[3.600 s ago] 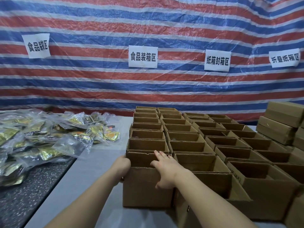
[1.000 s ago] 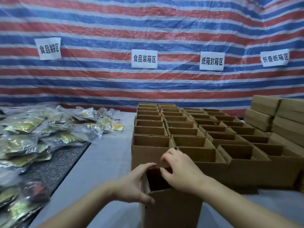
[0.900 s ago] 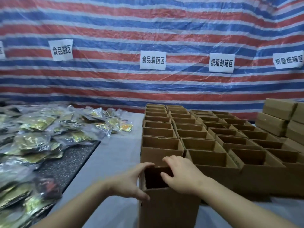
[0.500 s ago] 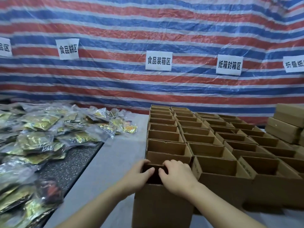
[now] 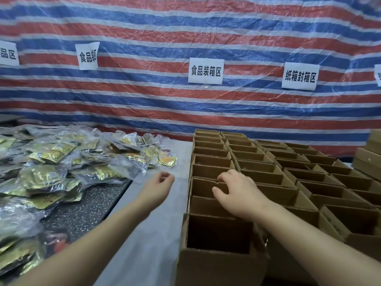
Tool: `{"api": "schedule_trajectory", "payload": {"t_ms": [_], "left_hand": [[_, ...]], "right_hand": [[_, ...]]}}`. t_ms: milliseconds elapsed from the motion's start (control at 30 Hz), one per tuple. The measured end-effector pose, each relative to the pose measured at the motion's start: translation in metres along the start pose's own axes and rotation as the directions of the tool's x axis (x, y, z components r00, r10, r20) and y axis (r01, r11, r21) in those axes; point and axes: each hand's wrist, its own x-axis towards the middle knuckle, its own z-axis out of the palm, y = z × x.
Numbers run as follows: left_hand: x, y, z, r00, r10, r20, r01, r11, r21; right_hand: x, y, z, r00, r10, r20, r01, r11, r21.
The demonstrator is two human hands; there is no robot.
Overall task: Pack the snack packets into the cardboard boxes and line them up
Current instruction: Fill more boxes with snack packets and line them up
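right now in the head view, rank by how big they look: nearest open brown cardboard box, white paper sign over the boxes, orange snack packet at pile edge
1. nearest open brown cardboard box, though nearness inflates it
2. white paper sign
3. orange snack packet

Tarp [image 5: 144, 96] is red, blue and white stripes, with white signs [image 5: 205, 70] in black lettering. Boxes [image 5: 257, 168] are plain brown cardboard. Packets [image 5: 51, 153] are gold and black in clear plastic, lying on the table's [image 5: 148, 234] grey top and a speckled black slab [image 5: 88, 207].

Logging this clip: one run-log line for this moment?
left hand: empty, beside snack packets | right hand: over open cardboard boxes | boxes: none visibly packed
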Motion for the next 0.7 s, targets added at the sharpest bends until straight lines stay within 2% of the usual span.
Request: {"api": "schedule_trajectory", "payload": {"t_ms": [100,200,267,367,433,500,567,700], "left_hand": [[0.057,-0.014,-0.013,0.999,0.038,-0.031,-0.030,0.972,0.235],[0.126,-0.039,-0.016,0.997,0.081,0.020,-0.078,0.829,0.554],[0.174,-0.059,-0.013,0.991,0.104,0.081,-0.130,0.683,0.719],[0.239,-0.087,0.001,0.981,0.095,0.166,-0.190,0.355,0.915],[0.275,-0.105,0.014,0.972,0.081,0.219,-0.228,0.131,0.965],[0.306,-0.121,0.028,0.962,0.084,0.260,-0.260,-0.004,0.966],[0.333,-0.138,0.037,0.958,0.081,0.277,-0.271,-0.073,0.960],[0.364,-0.159,0.047,0.971,-0.005,0.238,-0.238,-0.044,0.970]], "right_hand": [[0.038,-0.001,-0.008,0.999,-0.035,-0.016,0.035,0.999,-0.003],[0.081,-0.003,-0.005,0.994,-0.110,0.009,0.110,0.994,-0.008],[0.111,-0.004,0.000,0.988,-0.150,0.030,0.150,0.989,-0.012],[0.154,-0.004,0.010,0.980,-0.196,0.045,0.198,0.979,-0.052],[0.179,-0.003,0.017,0.978,-0.206,0.041,0.208,0.976,-0.057],[0.198,0.000,0.024,0.980,-0.195,0.044,0.196,0.980,-0.035],[0.214,0.004,0.033,0.978,-0.199,0.063,0.201,0.979,-0.023],[0.233,0.011,0.050,0.978,-0.184,0.097,0.184,0.983,0.008]]}}
